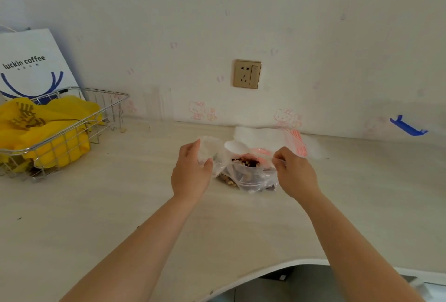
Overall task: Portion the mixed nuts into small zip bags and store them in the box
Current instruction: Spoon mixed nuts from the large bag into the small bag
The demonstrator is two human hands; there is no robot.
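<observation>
A clear plastic bag of mixed nuts lies on the pale wooden table, its mouth spread wide. My left hand pinches the bag's left rim, crumpled plastic bunched between thumb and fingers. My right hand pinches the right rim between thumb and forefinger. A white plastic spoon rests at the bag's far edge, beside a pink rim. Behind the bag lies a stack of small zip bags with red-printed strips, flat against the wall.
A wire basket with yellow bags stands at the left, a white paper coffee bag behind it. A wall socket sits above the table. A blue hook sticks out at the right. The table's front edge curves inward at bottom right.
</observation>
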